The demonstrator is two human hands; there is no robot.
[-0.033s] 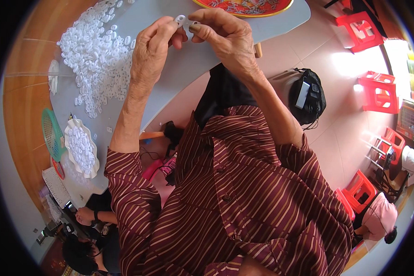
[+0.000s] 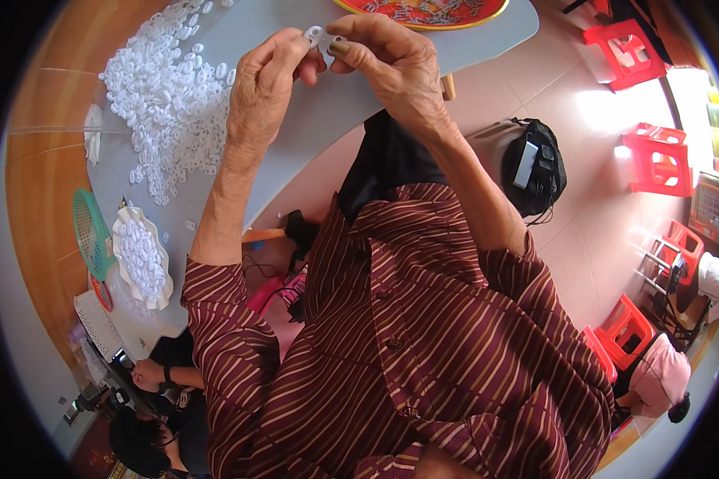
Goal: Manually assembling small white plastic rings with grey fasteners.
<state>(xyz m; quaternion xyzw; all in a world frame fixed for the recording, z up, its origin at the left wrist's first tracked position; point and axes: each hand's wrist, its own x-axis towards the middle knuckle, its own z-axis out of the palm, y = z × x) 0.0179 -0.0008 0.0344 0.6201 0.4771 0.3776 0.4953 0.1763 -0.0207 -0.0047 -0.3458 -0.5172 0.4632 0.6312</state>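
Above the grey table (image 2: 335, 104), my left hand (image 2: 262, 84) pinches a small white plastic piece (image 2: 315, 33) with a hole in it. Close by on the right, my right hand (image 2: 395, 68) has its thumb and forefinger closed at the other side of that piece. Whether a second small part sits between the right fingertips is too small to make out. To the left of my left hand spreads a heap of similar white oval pieces (image 2: 164, 96). Just beyond my right hand lies a red tray (image 2: 495, 13) with a yellow rim, holding many thin metal pins.
A scalloped white dish (image 2: 164, 271) of white pieces and a green basket (image 2: 90, 231) stand at the left. A person's hand (image 2: 148, 375) rests near the lower left. Red stools (image 2: 659, 164) and a black bag (image 2: 539, 172) are on the floor at the right.
Slightly more of the white piece shows between my fingertips, reaching toward the right hand. Both hands stay in nearly the same place.
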